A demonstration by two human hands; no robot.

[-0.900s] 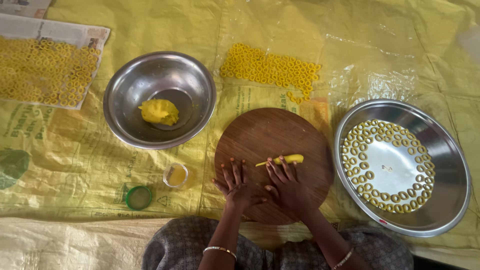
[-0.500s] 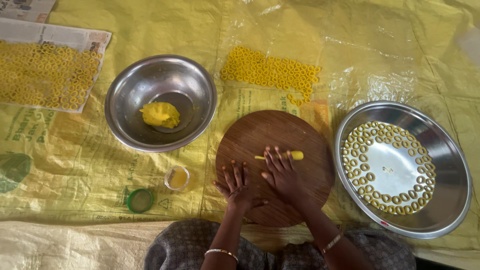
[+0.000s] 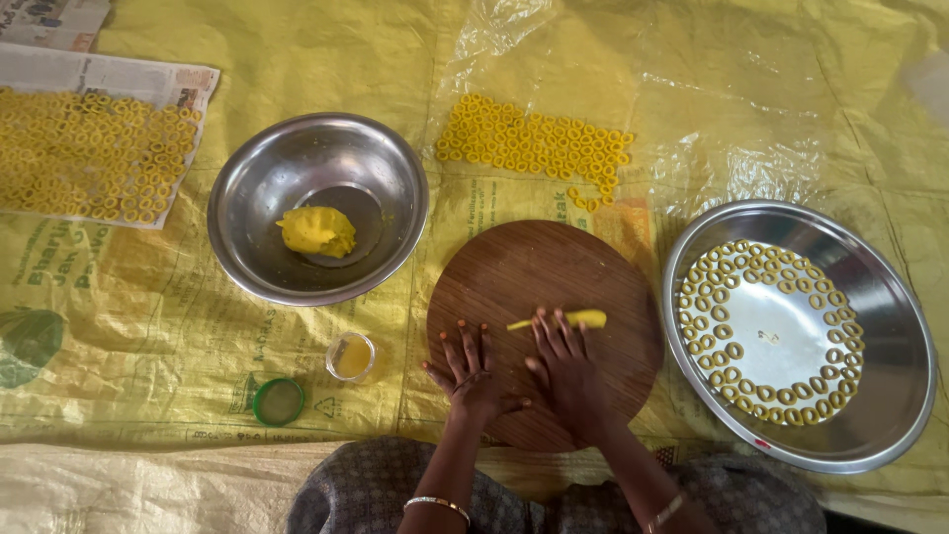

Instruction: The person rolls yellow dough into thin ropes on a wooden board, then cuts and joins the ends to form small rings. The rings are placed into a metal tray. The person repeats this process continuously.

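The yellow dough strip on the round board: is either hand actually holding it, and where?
Neither grips it. The right hand lies flat, fingertips pressing the near side of the dough strip on the wooden board. The left hand rests empty on the board.

Board (image 3: 544, 287): centre, bearing dough roll (image 3: 561, 320) and both hands.
Bowl (image 3: 297, 168): left of board, dough lump (image 3: 316, 230) inside.
Tray (image 3: 895, 336): right of board, rings (image 3: 736, 297) inside.
Small jar (image 3: 351, 356), lid (image 3: 278, 401): below bowl.
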